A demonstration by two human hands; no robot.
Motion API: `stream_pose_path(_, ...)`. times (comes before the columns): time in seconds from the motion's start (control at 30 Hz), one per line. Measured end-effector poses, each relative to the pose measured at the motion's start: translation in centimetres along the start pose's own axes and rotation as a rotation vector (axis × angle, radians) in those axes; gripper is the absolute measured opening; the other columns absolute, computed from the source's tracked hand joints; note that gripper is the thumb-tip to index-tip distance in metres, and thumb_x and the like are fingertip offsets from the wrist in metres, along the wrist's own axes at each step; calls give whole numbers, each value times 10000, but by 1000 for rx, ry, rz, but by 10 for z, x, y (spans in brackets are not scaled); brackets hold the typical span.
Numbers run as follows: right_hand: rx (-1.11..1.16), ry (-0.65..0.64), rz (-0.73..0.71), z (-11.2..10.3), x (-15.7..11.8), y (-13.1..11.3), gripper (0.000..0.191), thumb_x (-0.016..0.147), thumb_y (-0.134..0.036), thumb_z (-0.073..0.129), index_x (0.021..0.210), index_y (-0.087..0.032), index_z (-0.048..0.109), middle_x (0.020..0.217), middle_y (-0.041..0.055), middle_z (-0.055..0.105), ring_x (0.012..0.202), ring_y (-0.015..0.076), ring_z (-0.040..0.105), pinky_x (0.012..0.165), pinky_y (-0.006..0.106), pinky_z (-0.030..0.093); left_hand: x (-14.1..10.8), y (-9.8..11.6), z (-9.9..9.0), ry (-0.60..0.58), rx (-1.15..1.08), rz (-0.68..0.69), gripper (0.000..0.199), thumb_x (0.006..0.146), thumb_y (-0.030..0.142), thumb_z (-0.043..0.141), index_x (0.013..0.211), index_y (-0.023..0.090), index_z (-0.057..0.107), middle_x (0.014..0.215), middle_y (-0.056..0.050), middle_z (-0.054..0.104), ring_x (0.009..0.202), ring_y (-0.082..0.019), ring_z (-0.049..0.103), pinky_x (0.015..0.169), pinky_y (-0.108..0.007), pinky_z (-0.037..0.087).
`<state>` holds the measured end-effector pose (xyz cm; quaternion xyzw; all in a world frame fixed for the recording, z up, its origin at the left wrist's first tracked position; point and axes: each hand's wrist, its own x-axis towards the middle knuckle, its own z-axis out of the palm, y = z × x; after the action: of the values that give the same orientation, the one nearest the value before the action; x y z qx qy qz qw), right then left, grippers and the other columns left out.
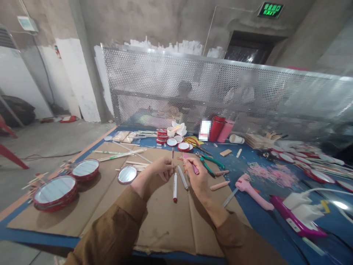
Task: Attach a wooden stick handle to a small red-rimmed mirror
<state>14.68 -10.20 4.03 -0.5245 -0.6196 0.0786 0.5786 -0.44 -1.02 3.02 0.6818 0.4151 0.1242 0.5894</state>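
Note:
My left hand (162, 168) is closed in a pinch on a thin, narrow stick (173, 154) that stands upright from the fingertips. Beside it my right hand (197, 176) is closed around a small pink tool (195, 169); its exact kind is unclear. Orange-red strands show by the right fingers. Below and between the hands, a white marker with a red end (175, 189) and another white marker (182, 177) lie on the cardboard sheet (162, 228). A round red-rimmed white disc (127, 174) lies left of my left hand, near some flat wooden sticks (136, 165).
Stacks of red-rimmed discs (55, 189) stand on the left. Green-handled pliers (211, 162), a pink glue gun (252, 191) and a purple power strip (296, 217) are on the right. Two bottles (217, 129) stand behind, before a perforated metal screen (154, 73); people are beyond it.

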Motion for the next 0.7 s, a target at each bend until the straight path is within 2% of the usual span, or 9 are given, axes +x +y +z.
stream_pose_path(0.13, -35, -98, -150, 0, -6, -9, 215, 905, -355, 524, 787, -219, 641, 729, 16, 648, 697, 166, 576, 696, 293, 432, 3, -3, 0, 6, 27, -11, 240, 863, 313, 562, 690, 150, 532, 478, -1, 570, 399, -138, 572, 432, -237, 467)
stream_pose_path(0.27, -72, -161, -254, -1, -8, -16, 199, 903, -336, 544, 775, -214, 634, 693, 7, 630, 696, 166, 558, 724, 300, 408, 1, -1, 1, 29, 43, 7, 213, 882, 281, 520, 724, 141, 552, 470, 4, 563, 393, -128, 565, 431, -223, 457)
stream_pose_path(0.4, -40, -132, -170, 1, -7, -13, 268, 937, -361, 469, 784, -216, 634, 751, 22, 663, 731, 168, 578, 715, 287, 427, 0, -1, 1, 24, 40, 8, 250, 849, 330, 566, 680, 148, 533, 506, -4, 579, 410, -123, 573, 434, -223, 466)
stream_pose_path(0.53, -2, -119, -40, 4, -5, -7, 297, 936, -394, 449, 804, -220, 650, 713, 10, 646, 685, 160, 582, 683, 271, 448, -2, -2, 0, 38, 85, 43, 269, 808, 364, 587, 657, 145, 552, 498, -13, 568, 433, -131, 580, 440, -228, 474)
stream_pose_path(0.7, 70, -99, 24, 6, -6, -3, 267, 929, -387, 459, 937, -208, 657, 759, 12, 636, 642, 143, 566, 643, 260, 459, -2, -1, 0, 42, 90, 34, 259, 784, 358, 584, 638, 147, 548, 482, -9, 554, 445, -133, 583, 441, -227, 475)
